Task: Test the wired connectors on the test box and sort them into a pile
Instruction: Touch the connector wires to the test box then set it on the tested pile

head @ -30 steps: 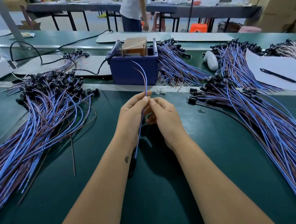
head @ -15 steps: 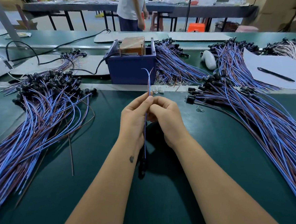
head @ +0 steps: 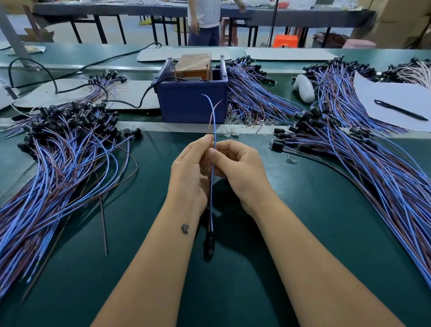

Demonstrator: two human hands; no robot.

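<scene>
Both hands hold one wired connector [head: 212, 194] upright over the green table. My left hand [head: 191, 172] pinches its brown wire and my right hand [head: 237, 169] pinches its blue wire. The two bare wire ends [head: 211, 107] splay apart in front of the blue test box [head: 192, 101]. The black connector head [head: 208, 245] hangs down between my wrists. A large pile of wired connectors [head: 56, 159] lies at the left. Another big pile [head: 362, 158] spreads across the right.
A brown block [head: 193, 65] sits in the test box, with a black cable [head: 128, 100] running left. More wire bundles [head: 253, 97] lie behind the box. White paper [head: 409, 98] with a black pen [head: 400, 110] lies at right. A person [head: 206, 13] stands beyond the table.
The wire pair has slid down through my fingers, so the connector head hangs lower, and the two ends have spread apart. My hands stay in the same place.
</scene>
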